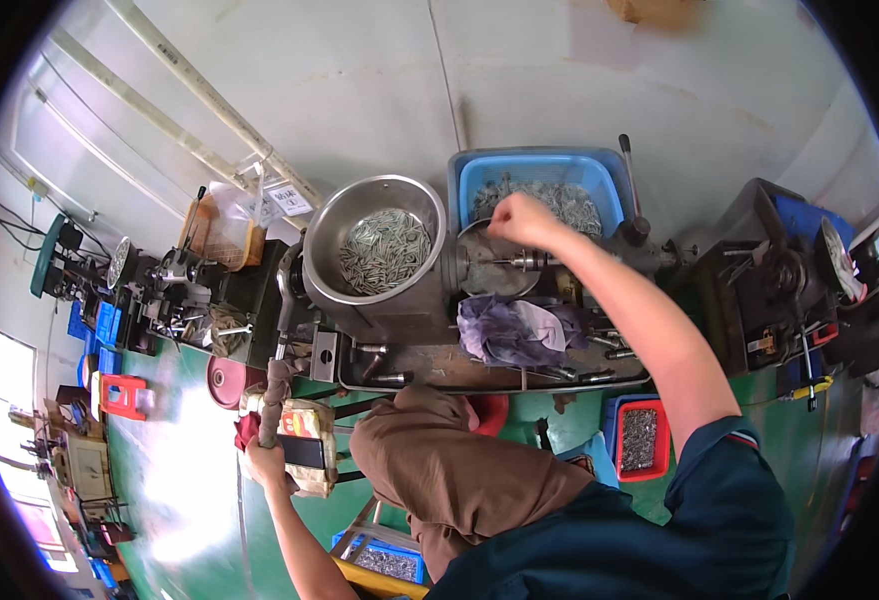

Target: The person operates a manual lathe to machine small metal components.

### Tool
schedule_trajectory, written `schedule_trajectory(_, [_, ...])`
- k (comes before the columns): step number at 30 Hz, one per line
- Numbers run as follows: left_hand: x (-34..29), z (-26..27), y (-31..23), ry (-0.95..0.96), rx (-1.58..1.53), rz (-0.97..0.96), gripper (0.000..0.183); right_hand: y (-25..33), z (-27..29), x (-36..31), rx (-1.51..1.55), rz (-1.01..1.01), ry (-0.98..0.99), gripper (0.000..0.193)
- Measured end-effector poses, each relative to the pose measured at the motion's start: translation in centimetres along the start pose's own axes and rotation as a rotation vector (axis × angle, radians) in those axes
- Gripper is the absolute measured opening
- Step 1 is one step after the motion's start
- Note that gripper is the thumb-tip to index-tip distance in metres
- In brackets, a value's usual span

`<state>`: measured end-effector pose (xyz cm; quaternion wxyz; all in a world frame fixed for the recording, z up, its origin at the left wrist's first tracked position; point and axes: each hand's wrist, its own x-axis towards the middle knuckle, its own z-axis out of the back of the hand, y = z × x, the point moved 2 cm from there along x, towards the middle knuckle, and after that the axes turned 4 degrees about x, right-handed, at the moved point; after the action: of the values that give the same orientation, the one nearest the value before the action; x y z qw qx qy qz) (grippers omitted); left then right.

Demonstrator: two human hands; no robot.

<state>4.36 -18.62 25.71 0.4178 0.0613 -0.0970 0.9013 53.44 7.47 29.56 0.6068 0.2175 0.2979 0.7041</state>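
Note:
My left hand (265, 458) is wrapped round the lower end of a long lever handle (275, 392), which is bound in brown cloth. A dark red cloth (246, 428) shows beside its fingers. The lever rises to the left side of the bench machine. My right hand (524, 220) is closed in a pinch above the machine's chuck (527, 260), at the front edge of a blue basin (602, 172) of small metal parts. What its fingertips hold is hidden. Left of the chuck, a steel bowl (429, 195) holds many slim metal pins (386, 252).
A purple-grey rag (504, 335) lies on the machine bed before the chuck. Tools lie along the metal tray (429, 368). Another lever (629, 165) stands at the back right. On the floor sit a red bin (665, 440) of parts and a blue crate (384, 560). More machines flank both sides.

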Motion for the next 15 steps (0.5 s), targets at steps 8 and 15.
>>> schedule_trajectory(8, [0.0,0.1,-0.3,0.016,-0.009,0.002,0.028,-9.7,13.4,-2.6,-0.744,-0.252,-0.456,0.026])
schedule_trajectory(15, [0.0,-0.4,0.2,0.049,-0.022,0.039,0.031,-16.9,15.9,-13.3,-0.680,-0.088,-0.783,0.032])
